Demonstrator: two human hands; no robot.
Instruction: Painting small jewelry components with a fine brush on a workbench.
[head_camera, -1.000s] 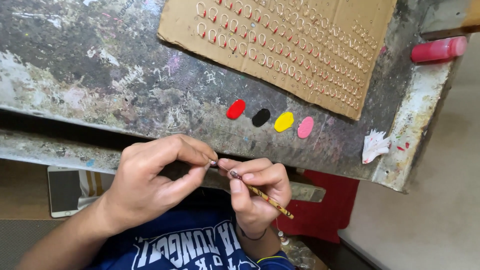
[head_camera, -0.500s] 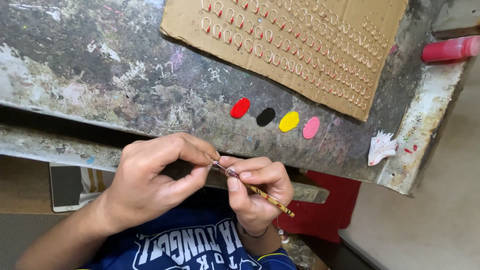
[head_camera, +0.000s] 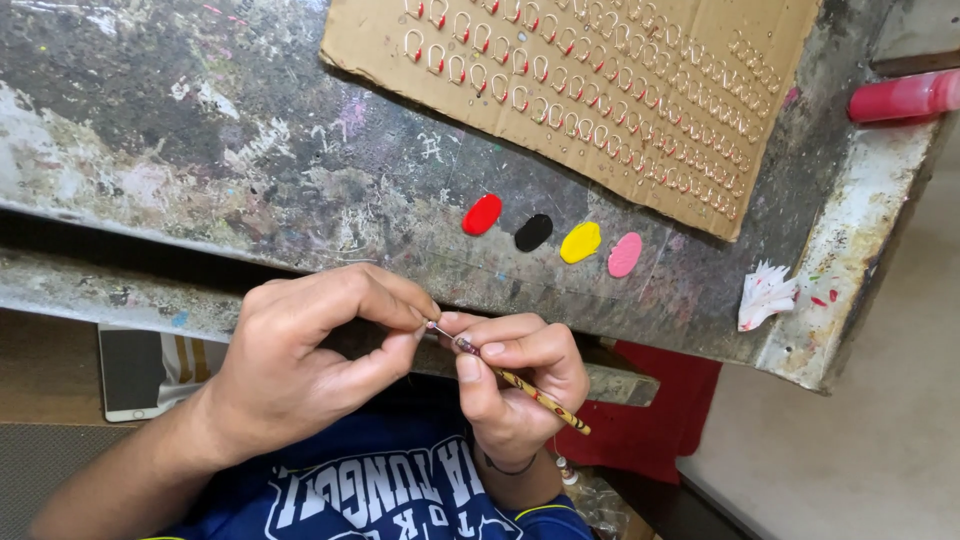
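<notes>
Hands pinch a fine brush at a paint-stained bench

Fingers of both hands meet just below the near edge of the bench (head_camera: 200, 180), over a blue printed shirt (head_camera: 400, 490). The right hand (head_camera: 520, 385) is closed around a thin patterned brush (head_camera: 520, 383), gripping it between thumb and forefingers, the handle slanting down past the wrist. The left hand (head_camera: 300, 365) is closed too, its thumb and forefinger pinching the brush tip. A flat grey device (head_camera: 135, 370) lies on a lower ledge beside the left wrist, and red cloth (head_camera: 650, 425) hangs under the bench at the right. Beyond the hands, four blobs of paint sit in a row on the mottled grey top: red (head_camera: 482, 214), black (head_camera: 533, 232), yellow (head_camera: 580, 242) and pink (head_camera: 625, 254). A crumpled white scrap (head_camera: 765, 293) rests near the right corner. Farther off, a cardboard sheet (head_camera: 780, 40) carries rows of small pale oval pieces, and a pink bottle (head_camera: 905, 96) lies at the far right edge. Bare floor opens to the right of the bench.
</notes>
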